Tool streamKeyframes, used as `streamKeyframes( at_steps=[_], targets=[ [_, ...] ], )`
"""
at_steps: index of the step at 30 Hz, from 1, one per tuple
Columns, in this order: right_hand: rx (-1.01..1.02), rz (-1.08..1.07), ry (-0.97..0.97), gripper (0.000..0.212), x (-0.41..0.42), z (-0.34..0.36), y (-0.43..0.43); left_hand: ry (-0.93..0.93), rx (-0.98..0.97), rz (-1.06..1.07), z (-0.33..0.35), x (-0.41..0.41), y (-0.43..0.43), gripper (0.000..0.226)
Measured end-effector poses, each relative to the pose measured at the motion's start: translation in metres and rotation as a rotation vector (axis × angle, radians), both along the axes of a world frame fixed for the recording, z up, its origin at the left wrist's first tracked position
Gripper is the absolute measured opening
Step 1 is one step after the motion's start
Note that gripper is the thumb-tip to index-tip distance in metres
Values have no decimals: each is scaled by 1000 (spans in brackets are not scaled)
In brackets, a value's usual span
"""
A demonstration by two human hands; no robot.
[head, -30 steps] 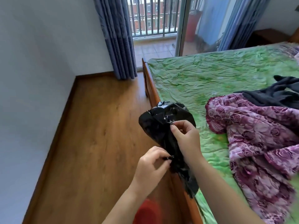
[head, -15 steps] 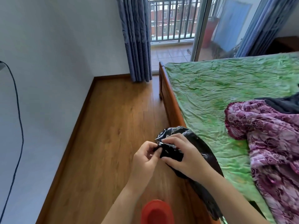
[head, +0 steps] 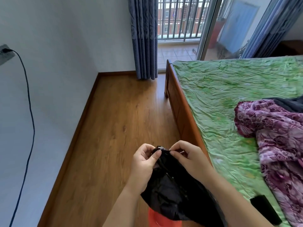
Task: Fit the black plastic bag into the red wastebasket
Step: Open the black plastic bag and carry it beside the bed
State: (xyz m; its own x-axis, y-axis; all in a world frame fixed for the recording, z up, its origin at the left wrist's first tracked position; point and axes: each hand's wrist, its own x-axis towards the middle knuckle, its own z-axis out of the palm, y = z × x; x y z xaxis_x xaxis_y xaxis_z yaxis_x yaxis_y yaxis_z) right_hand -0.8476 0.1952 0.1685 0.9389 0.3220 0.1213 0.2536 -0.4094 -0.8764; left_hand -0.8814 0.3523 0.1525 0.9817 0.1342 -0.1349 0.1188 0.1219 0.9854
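Bedroom, wood floor (head: 114, 120) below. Nearest, I see the red bin (head: 157, 218) at the bottom edge, partly hidden by the bag (head: 172, 190) hanging over it. Left hand (head: 144, 163) and right hand (head: 188, 158) each pinch the bag's top edge, close together. Bed (head: 229, 95) at right; curtain (head: 144, 38) beyond.

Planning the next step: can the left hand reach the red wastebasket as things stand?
Likely not directly: the left hand pinches the black bag, which hangs over the red wastebasket and covers most of it.
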Motion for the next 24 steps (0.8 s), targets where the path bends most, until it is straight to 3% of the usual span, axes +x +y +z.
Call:
streamKeyframes(
  at_steps=[8,18,22,24],
  targets=[
    [6,-75,-31,33,-28,-8,7,41,1,56,-11,-18,-5,10],
    [77,16,-7,27,-26,-8,-40,-43,168,-66,6,-48,-35,19],
    [85,144,-5,24,-26,-16,-69,40,390,-164,8,-63,-59,22],
    [78,212,3,19,-25,-19,-81,68,453,-188,8,-71,-70,10]
  ],
)
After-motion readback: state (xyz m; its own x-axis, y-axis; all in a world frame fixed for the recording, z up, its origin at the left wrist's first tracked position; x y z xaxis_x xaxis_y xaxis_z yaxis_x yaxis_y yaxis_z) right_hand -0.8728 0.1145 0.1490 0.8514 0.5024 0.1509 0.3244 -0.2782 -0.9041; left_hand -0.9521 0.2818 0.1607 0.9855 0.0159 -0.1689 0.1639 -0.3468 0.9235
